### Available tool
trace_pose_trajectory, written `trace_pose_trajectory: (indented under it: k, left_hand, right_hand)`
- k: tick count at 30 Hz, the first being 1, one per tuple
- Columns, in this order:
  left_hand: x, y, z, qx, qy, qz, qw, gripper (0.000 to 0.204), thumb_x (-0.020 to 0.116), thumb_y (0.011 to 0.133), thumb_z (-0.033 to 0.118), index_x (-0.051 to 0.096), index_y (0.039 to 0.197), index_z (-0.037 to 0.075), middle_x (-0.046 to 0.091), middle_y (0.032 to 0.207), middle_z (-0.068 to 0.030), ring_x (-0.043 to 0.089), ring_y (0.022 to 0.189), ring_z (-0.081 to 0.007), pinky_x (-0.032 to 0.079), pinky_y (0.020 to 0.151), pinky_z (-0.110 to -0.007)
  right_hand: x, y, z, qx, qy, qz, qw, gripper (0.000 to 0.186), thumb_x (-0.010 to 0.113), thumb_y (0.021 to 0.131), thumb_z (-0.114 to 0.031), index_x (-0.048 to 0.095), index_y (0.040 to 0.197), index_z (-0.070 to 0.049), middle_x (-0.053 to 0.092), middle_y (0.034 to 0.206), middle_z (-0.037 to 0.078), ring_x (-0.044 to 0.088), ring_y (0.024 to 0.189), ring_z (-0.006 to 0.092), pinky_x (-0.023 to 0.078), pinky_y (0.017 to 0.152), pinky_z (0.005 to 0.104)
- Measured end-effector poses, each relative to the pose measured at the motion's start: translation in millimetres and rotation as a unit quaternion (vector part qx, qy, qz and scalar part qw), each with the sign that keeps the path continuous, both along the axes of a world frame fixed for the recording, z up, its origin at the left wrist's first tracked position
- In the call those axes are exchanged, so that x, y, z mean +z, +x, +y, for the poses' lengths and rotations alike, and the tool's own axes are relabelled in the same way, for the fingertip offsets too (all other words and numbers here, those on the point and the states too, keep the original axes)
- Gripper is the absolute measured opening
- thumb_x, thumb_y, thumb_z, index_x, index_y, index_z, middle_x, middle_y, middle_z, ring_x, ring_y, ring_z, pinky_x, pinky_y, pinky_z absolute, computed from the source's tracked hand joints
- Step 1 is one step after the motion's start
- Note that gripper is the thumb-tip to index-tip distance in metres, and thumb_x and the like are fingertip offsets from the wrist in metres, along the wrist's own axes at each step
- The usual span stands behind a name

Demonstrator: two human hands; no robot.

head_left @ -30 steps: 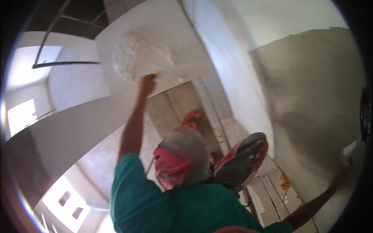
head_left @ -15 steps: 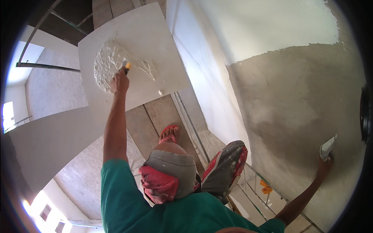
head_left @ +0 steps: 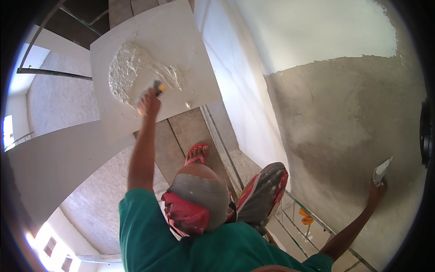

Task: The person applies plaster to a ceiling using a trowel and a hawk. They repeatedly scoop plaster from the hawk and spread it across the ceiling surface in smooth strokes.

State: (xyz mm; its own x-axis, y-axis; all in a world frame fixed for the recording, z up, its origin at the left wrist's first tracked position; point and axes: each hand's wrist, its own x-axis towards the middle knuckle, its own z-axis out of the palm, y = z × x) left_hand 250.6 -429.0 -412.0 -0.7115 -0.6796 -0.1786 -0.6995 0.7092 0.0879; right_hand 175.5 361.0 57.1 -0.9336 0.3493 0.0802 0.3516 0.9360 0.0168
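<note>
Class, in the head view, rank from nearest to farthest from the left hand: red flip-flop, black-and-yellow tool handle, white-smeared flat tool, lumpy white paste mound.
1. Black-and-yellow tool handle: gripped in the left hand.
2. Lumpy white paste mound: just up-left of it.
3. Red flip-flop: lower right, near centre.
4. White-smeared flat tool: far right, in the right hand.

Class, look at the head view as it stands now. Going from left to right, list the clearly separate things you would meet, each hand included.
Dark metal bar → left hand → red sandal → knee in grey-and-red trousers → orange object → right hand.
</note>
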Motion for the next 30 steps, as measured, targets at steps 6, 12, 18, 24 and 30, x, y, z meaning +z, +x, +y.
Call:
trace_pose_trajectory:
  k: [6, 12, 18, 24, 30]
  left_hand:
    - [52.8, -2.7, 31.2, -0.048, 0.134, -0.020, 0.990, 0.040, 0.051, 0.075, 0.009, 0.060, 0.111, 0.023, 0.059, 0.106, -0.0143, 0.054, 0.103, -0.0338, 0.042, 0.086, -0.045]
    - [26.6, -69.6, -20.2, 0.003, 0.076, -0.004, 0.997, 0.032, 0.051, 0.075, 0.010, 0.064, 0.103, 0.018, 0.063, 0.099, -0.0150, 0.058, 0.098, -0.0318, 0.046, 0.083, -0.044]
    - [55.8, -50.8, 2.6, -0.151, 0.172, -0.059, 0.972, 0.040, 0.053, 0.073, 0.008, 0.062, 0.109, 0.025, 0.062, 0.103, -0.0136, 0.058, 0.099, -0.0302, 0.047, 0.084, -0.042]
    - [-50.4, 3.9, 23.9, -0.067, -0.165, 0.079, 0.981, 0.044, 0.045, 0.081, 0.009, 0.047, 0.123, 0.024, 0.060, 0.101, -0.0229, 0.060, 0.092, -0.0383, 0.046, 0.081, -0.048]
    - [36.1, 23.1, 28.3, -0.075, 0.124, 0.015, 0.989, 0.036, 0.046, 0.079, 0.007, 0.061, 0.107, 0.023, 0.065, 0.091, -0.0147, 0.062, 0.086, -0.0348, 0.047, 0.076, -0.047]
  right_hand:
    - [3.0, 14.7, 15.2, 0.045, -0.120, 0.032, 0.991, 0.037, 0.064, 0.072, -0.021, 0.055, 0.094, 0.006, 0.053, 0.079, 0.004, 0.047, 0.066, 0.0143, 0.040, 0.058, 0.0312]
    - [-13.5, -8.1, 22.5, 0.052, -0.016, 0.017, 0.998, 0.044, 0.064, 0.075, -0.025, 0.053, 0.104, 0.006, 0.055, 0.087, 0.007, 0.048, 0.072, 0.0152, 0.041, 0.060, 0.0316]
    - [1.1, 9.8, 53.3, 0.024, 0.006, -0.022, 0.999, 0.051, 0.065, 0.075, -0.027, 0.052, 0.112, 0.006, 0.054, 0.087, 0.006, 0.047, 0.074, 0.0136, 0.039, 0.062, 0.0287]
    - [-10.3, -13.2, 54.7, 0.032, -0.025, -0.015, 0.999, 0.050, 0.065, 0.077, -0.024, 0.051, 0.115, 0.004, 0.055, 0.088, 0.006, 0.047, 0.073, 0.0138, 0.039, 0.062, 0.0286]
    - [-6.1, 8.6, 82.3, 0.126, 0.144, 0.035, 0.981, 0.044, 0.061, 0.082, -0.026, 0.053, 0.110, 0.006, 0.059, 0.092, 0.014, 0.055, 0.079, 0.0235, 0.043, 0.070, 0.0351]
